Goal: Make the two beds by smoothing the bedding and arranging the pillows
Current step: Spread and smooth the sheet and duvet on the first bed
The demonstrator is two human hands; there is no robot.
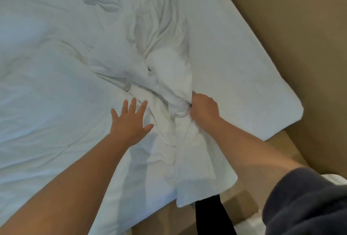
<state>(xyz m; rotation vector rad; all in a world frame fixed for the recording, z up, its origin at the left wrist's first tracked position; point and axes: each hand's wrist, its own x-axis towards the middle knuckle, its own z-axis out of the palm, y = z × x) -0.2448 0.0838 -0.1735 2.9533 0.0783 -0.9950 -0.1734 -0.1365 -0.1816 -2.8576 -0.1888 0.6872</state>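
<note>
White duvet fills the left and middle of the head view. It lies creased over the mattress. The mattress's smooth sheeted top shows bare as a band from the upper middle down to a rounded corner at the right edge of the frame. Through the centre the duvet is bunched into a thick ridge of twisted folds. The ridge runs from the top middle down to a loose corner at the lower middle, which hangs past the mattress edge.

The left hand lies palm down on the duvet just left of that ridge, with its fingers straight and spread. The right hand is closed in a fist on a bunch of the ridge, knuckles up, with cloth bulging out at its left side. The two hands are near each other but apart, with the ridge between them. Both bare forearms come in from the bottom of the frame.

A dark grey sleeve sits pushed up on the right arm in the lower right corner. A black trouser leg shows at the bottom edge below the hanging duvet corner. Tan floor takes up the upper right. A small white patch at the lower right edge is too cropped to identify.
</note>
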